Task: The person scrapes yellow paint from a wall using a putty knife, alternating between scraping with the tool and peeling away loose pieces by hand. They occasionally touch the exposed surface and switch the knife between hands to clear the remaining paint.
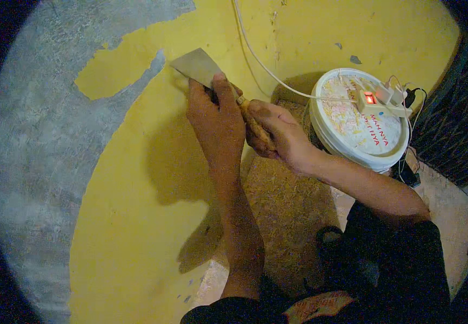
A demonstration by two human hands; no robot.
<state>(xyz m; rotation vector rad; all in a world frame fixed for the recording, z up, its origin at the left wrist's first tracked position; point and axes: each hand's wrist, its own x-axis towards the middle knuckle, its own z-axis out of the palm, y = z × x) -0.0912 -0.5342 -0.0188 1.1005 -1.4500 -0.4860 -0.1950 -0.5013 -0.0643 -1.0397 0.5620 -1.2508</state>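
Note:
A paint scraper (198,66) with a broad metal blade and a worn wooden handle is held in both hands, its blade angled up and to the left. My right hand (285,132) is closed around the handle. Closer to the blade, my left hand (216,116) pinches the tool where metal meets handle, thumb on top. The blade's edge is over the yellow-painted wall (131,183), close to the ragged border of the paint. Left of that border, bare grey plaster (39,135) shows, with a tongue of yellow paint (112,70) reaching into it.
On the right stands a white bucket (326,127) with a printed lid. A power strip (388,105) with a lit red switch and several plugs lies on the lid. Its white cable (266,67) runs up across the wall. Brown speckled flooring (288,210) lies below my hands.

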